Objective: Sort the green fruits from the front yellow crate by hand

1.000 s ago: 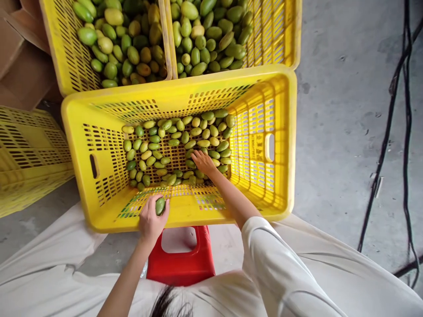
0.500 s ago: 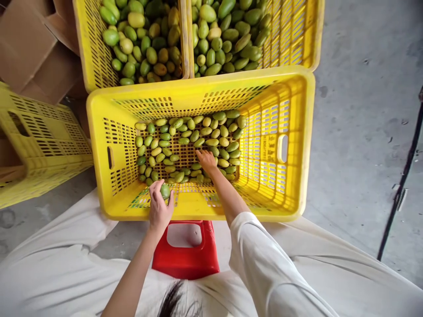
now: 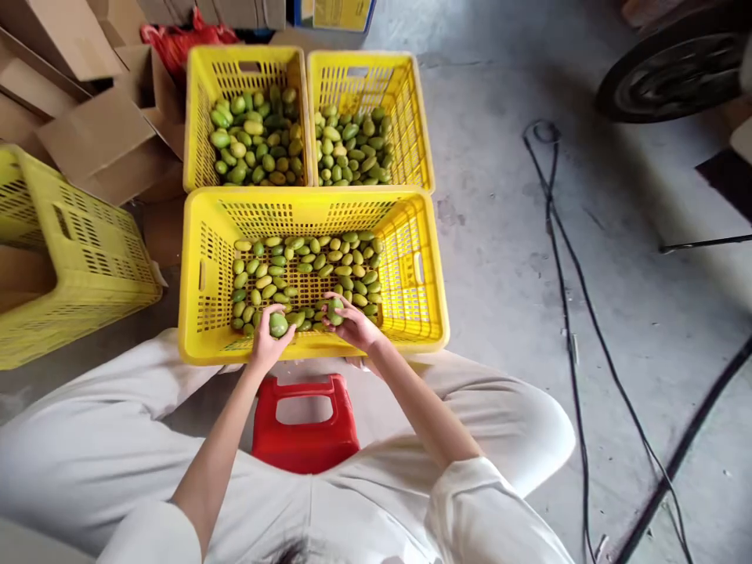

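My left hand (image 3: 265,346) is curled around a round green fruit (image 3: 278,325) over the near side of the front yellow crate (image 3: 311,350). To its right, my right hand (image 3: 358,327) holds a green oval fruit (image 3: 334,312) between thumb and fingers, above the same crate. Green and yellowish oval fruits (image 3: 262,282) lie in a single layer on the crate's slotted floor, with a bare patch of floor in the middle. Both hands are over the near row and hide some of it.
Two yellow crates (image 3: 306,117) with piled fruit stand behind the front one. A yellow crate (image 3: 88,235) and cardboard boxes (image 3: 106,141) are at left. A red stool (image 3: 305,446) is between my legs. Black cables (image 3: 579,258) and a wheel (image 3: 675,74) are at right.
My right hand has drawn back from the crate floor toward my left hand and now holds a fruit. My left hand still holds its fruit. The view has shifted to show more floor.
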The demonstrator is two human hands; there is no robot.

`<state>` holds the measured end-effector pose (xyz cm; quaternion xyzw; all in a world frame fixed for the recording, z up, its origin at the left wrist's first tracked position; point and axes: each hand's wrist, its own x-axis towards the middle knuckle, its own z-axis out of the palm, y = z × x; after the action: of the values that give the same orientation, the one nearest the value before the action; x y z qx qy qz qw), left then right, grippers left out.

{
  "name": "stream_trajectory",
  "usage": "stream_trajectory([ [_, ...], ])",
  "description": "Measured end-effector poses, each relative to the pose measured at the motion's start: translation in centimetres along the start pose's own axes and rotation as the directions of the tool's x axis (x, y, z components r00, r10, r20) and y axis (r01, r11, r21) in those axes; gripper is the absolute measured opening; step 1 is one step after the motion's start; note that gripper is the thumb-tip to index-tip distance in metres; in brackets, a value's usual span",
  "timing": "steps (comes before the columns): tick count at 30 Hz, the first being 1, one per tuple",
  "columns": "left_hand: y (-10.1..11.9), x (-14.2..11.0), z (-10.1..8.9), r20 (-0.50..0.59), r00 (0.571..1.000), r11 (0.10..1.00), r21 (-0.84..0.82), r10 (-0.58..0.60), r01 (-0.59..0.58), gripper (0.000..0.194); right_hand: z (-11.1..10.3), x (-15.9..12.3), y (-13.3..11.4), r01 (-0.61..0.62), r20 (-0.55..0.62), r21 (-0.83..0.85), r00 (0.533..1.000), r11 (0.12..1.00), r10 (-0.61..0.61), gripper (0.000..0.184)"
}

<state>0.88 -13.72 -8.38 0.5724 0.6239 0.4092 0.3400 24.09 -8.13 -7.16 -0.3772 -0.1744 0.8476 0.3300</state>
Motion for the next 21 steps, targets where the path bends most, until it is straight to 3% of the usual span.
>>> stream_trajectory([
  [2, 1.3, 0.2, -0.8, 0.083, 0.995, 0.991, -0.119, -0.054, 0.064, 0.052, 1.3, -1.7, -0.4, 0.024, 0.041, 0.017, 0.999, 1.000, -0.025, 0.067],
  [4, 3.5, 0.5, -2.0, 0.193, 0.980, 0.982, -0.173, -0.045, 0.079, 0.062, 2.7, -3.2, -1.4, 0.068, 0.080, -0.071, 0.995, 0.995, -0.062, 0.071],
  [7, 7.5, 1.4, -4.3, 0.350, 0.932, 0.991, -0.123, 0.090, -0.050, 0.064, 4.7, -5.4, -3.5, 0.201, 0.137, -0.244, 0.976, 0.949, -0.172, 0.065],
  [9, 9.8, 2.1, -5.7, 0.399, 0.902, 0.986, -0.095, 0.165, -0.138, 0.064, 5.8, -6.7, -4.9, 0.294, 0.156, -0.336, 0.954, 0.895, -0.255, 0.058],
  [14, 12.9, 3.9, -6.1, 0.355, 0.895, 0.963, -0.097, 0.269, -0.251, 0.054, 6.8, -7.5, -6.1, 0.389, 0.190, -0.414, 0.921, 0.823, -0.340, 0.051],
  [17, 13.7, 4.9, -4.9, 0.288, 0.912, 0.956, -0.111, 0.293, -0.272, 0.040, 7.2, -6.3, -5.8, 0.442, 0.103, -0.399, 0.892, 0.803, -0.440, 0.046],
  [21, 13.6, 5.8, -4.1, 0.234, 0.938, 0.960, -0.171, 0.257, -0.220, 0.040, 8.0, -4.5, -5.6, 0.418, 0.031, -0.336, 0.901, 0.844, -0.434, 0.043],
])
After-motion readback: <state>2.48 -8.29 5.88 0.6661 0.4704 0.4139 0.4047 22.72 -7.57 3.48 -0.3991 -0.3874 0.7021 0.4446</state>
